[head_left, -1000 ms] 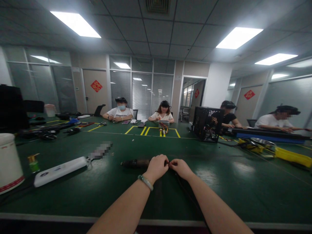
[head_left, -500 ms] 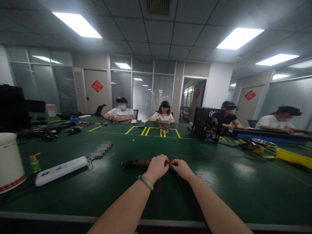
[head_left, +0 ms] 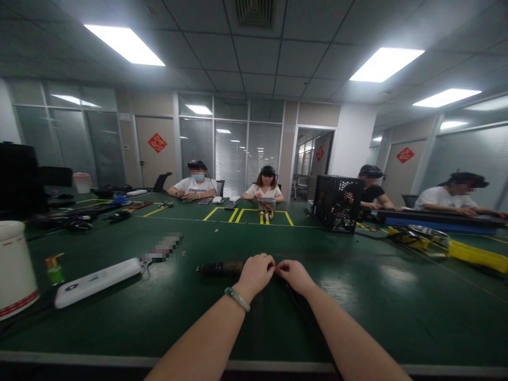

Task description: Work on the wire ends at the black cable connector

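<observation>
A dark tube-shaped tool (head_left: 220, 268) lies on the green table (head_left: 377, 296), pointing left. My left hand (head_left: 256, 272), with a pale green bangle on its wrist, is closed round the tool's right end. My right hand (head_left: 293, 275) is closed in a pinch right against the left hand's fingers, on something too small to make out. A thin black cable (head_left: 296, 307) runs from the hands back toward me along the right forearm.
A white power strip (head_left: 97, 282) lies to the left, with a small green bottle (head_left: 54, 269) and a white tub (head_left: 14, 267) beyond it. A black mesh case (head_left: 337, 202) stands at the back right. Several people sit at the far and right sides.
</observation>
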### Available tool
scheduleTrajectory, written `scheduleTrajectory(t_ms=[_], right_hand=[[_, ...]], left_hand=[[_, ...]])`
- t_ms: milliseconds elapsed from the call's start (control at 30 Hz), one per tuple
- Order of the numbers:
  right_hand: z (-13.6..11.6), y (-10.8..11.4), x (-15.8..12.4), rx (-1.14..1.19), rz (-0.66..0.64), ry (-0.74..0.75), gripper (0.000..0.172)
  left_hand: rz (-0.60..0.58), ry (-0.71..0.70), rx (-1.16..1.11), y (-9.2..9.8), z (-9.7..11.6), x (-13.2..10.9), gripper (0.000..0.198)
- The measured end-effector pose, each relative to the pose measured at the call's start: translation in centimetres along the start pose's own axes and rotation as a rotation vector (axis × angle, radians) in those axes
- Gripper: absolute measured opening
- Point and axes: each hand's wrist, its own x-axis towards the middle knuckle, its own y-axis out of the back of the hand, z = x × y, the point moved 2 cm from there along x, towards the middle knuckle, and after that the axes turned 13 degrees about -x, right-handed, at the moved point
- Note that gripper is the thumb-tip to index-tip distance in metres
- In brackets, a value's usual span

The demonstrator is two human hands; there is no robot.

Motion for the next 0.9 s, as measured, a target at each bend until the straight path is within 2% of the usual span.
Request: scheduleTrajectory(t_ms=[233, 533, 900], right_hand=[[0.16, 0.00, 0.22, 0.015, 0.008, 0.024, 0.021], [0.20, -0.04, 0.14, 0.050, -0.013, 0.011, 0.019], [-0.04, 0.68, -0.61, 0.045, -0.033, 0.080, 0.025]], left_hand=[[0.002, -0.035, -0.021, -0.13, -0.47, 0.15, 0.016], [0.013, 0.011, -0.020, -0.47, -0.68, 0.25, 0.013], [0.021, -0.010, -0.050, -0.68, -0.87, 0.16, 0.017]])
